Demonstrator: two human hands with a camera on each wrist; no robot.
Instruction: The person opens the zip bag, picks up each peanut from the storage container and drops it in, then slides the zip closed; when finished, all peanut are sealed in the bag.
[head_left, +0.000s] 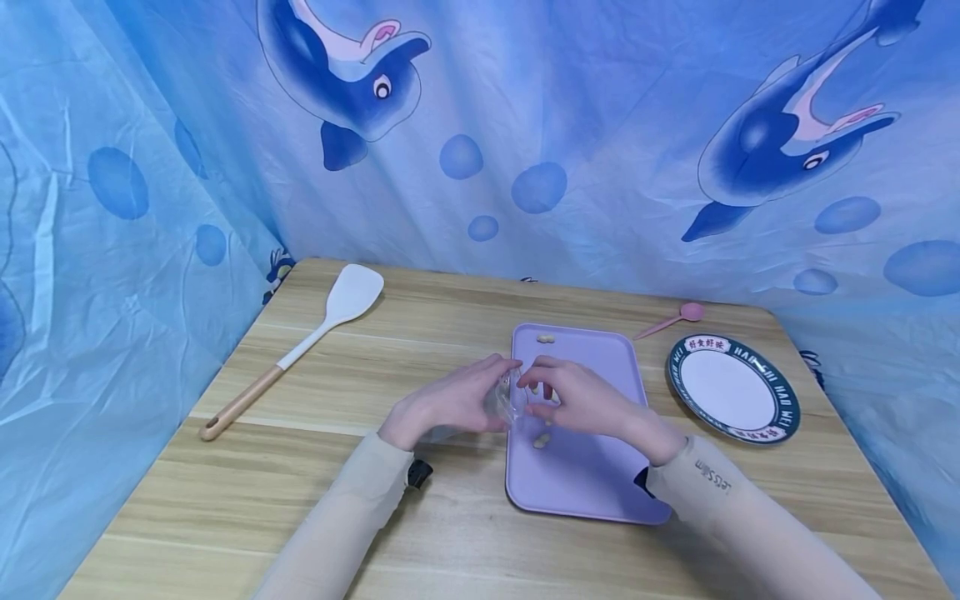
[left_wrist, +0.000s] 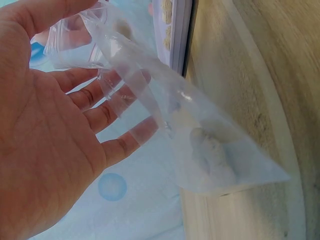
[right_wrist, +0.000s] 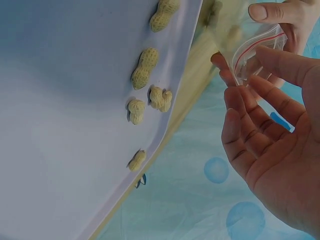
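Note:
My left hand (head_left: 453, 400) holds a clear zip-lock bag (left_wrist: 175, 125) by its upper part, beside the purple tray's left edge. Several peanuts (left_wrist: 207, 150) show blurred through its lower end, which hangs over the table. At the bag's mouth, where a red zip line runs, is my right hand (right_wrist: 280, 135), with thumb and index fingertips apart and touching the opening. No object shows between those fingertips. Beneath the right hand lies the purple tray (head_left: 592, 475), with several unshelled peanuts (right_wrist: 145, 68) along its side nearest the bag.
On the wooden table (head_left: 420, 533), a white spatula (head_left: 352, 292) with a wooden handle lies at the left. A green-rimmed white plate (head_left: 731, 392) stands right of the tray, with a small pink spoon (head_left: 690, 312) behind it. Blue dolphin-print curtains (head_left: 600, 108) border the table's back and sides.

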